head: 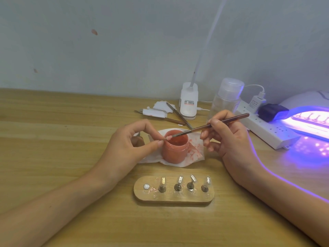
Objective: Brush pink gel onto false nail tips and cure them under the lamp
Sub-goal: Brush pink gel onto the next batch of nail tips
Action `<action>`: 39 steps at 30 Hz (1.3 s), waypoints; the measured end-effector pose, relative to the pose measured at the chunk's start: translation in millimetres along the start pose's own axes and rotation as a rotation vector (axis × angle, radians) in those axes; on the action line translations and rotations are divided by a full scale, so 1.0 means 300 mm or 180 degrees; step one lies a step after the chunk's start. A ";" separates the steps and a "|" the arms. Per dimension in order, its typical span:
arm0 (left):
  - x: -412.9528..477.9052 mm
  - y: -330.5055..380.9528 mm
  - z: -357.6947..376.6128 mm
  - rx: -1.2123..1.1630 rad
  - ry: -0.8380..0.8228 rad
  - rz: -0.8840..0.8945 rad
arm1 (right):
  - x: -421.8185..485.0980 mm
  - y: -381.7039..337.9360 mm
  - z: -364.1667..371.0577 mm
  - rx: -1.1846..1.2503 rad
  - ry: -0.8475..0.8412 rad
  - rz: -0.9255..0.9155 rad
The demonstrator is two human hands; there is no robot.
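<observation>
Left hand (132, 145) pinches a nail tip (168, 138); right hand (226, 138) brushes (210, 126) it.

Soft even daylight, violet glow from curing lamp (309, 120) at right, slightly blurred, wide-angle bending at edges

The table (53, 139) and the little stand (178, 198) low in the middle were smooth wood. The pink jar (175, 152) looked like dull plastic. The paper (196, 150) under it was soft and crinkly.

The wooden table (53, 139) bears a stained tissue (195, 151), a wooden stand (174, 198), a power strip (267, 130) and a glowing lamp (311, 124).
</observation>
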State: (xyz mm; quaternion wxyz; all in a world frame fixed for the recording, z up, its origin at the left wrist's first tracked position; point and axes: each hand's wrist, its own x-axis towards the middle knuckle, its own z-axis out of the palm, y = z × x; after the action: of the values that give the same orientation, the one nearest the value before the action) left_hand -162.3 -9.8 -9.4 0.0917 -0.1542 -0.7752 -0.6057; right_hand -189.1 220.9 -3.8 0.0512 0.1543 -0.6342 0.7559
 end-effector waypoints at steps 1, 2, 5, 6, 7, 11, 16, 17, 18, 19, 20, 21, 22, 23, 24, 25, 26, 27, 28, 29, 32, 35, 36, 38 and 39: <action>0.001 0.000 0.000 -0.0009 0.0009 -0.0018 | 0.002 0.000 -0.001 0.0043 0.0037 -0.0005; 0.002 0.000 0.001 -0.0022 0.0014 -0.0029 | 0.002 -0.001 0.000 0.0092 0.0022 -0.0031; 0.003 -0.001 0.002 -0.0019 0.0022 -0.0030 | 0.000 -0.004 0.005 0.0110 -0.0157 -0.0098; 0.002 -0.001 0.003 -0.0015 0.0024 -0.0027 | -0.001 -0.003 0.006 0.0068 -0.0170 -0.0076; 0.002 -0.001 0.001 -0.0012 0.0026 -0.0027 | 0.000 -0.001 0.005 0.0025 -0.0130 -0.0042; 0.002 0.002 0.000 -0.0041 0.0026 -0.0044 | 0.005 -0.003 0.000 0.0140 0.0051 0.0011; 0.000 0.005 0.002 -0.0016 0.0018 -0.0078 | -0.001 -0.003 0.005 0.0057 -0.0062 0.0031; 0.000 0.006 0.001 -0.0027 0.0026 -0.0100 | 0.000 -0.002 0.003 0.0037 0.0011 0.0052; -0.001 0.007 0.002 -0.0041 0.0031 -0.0114 | 0.001 -0.002 0.001 0.0064 0.0070 0.0056; -0.001 0.008 0.002 -0.0049 0.0034 -0.0120 | 0.003 -0.003 0.001 0.0120 0.0086 0.0036; -0.002 0.010 0.002 -0.0046 0.0032 -0.0121 | 0.003 -0.005 0.001 0.0166 0.0047 0.0005; -0.003 0.011 0.003 -0.0038 0.0030 -0.0124 | 0.002 -0.006 0.003 0.0186 -0.0032 -0.0028; -0.004 0.012 0.002 -0.0033 0.0030 -0.0127 | 0.002 -0.006 0.005 0.0176 -0.0111 -0.0046; -0.004 0.011 0.002 -0.0037 0.0033 -0.0130 | 0.001 -0.005 0.007 0.0136 -0.0149 -0.0047; -0.004 0.010 0.002 -0.0044 0.0037 -0.0133 | 0.001 -0.002 0.006 0.0084 -0.0127 -0.0026; -0.004 0.010 0.001 -0.0055 0.0040 -0.0139 | 0.002 0.000 0.005 0.0049 -0.0058 0.0005; -0.004 0.009 0.000 -0.0068 0.0038 -0.0142 | 0.003 0.001 0.002 0.0057 0.0018 0.0027; -0.004 0.009 0.000 -0.0081 0.0035 -0.0142 | 0.003 0.001 0.000 0.0107 0.0061 0.0027; -0.005 0.010 0.001 -0.0094 0.0033 -0.0142 | 0.003 -0.002 0.000 0.0169 0.0051 0.0005; -0.005 0.011 0.001 -0.0101 0.0033 -0.0145 | 0.003 -0.005 0.001 0.0216 -0.0007 -0.0025; -0.005 0.013 0.002 -0.0108 0.0037 -0.0159 | -0.001 -0.006 0.004 0.0120 -0.0163 -0.0065; -0.003 0.017 0.004 -0.0133 0.0030 -0.0184 | -0.001 0.000 -0.001 -0.0010 0.0020 -0.0003; -0.004 0.017 0.004 -0.0146 0.0030 -0.0192 | 0.000 -0.001 -0.001 0.0047 0.0054 -0.0006; -0.005 0.021 0.006 -0.0162 0.0030 -0.0190 | 0.002 -0.006 0.003 0.0162 -0.0021 -0.0057; -0.006 0.022 0.005 -0.0158 0.0015 -0.0188 | 0.001 -0.007 0.005 0.0164 -0.0093 -0.0079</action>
State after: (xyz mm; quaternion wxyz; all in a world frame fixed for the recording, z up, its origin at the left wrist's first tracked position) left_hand -158.3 -7.0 -4.3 0.0718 -0.1319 -0.7639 -0.6276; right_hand -188.6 219.9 -1.5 0.0474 0.1745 -0.6132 0.7689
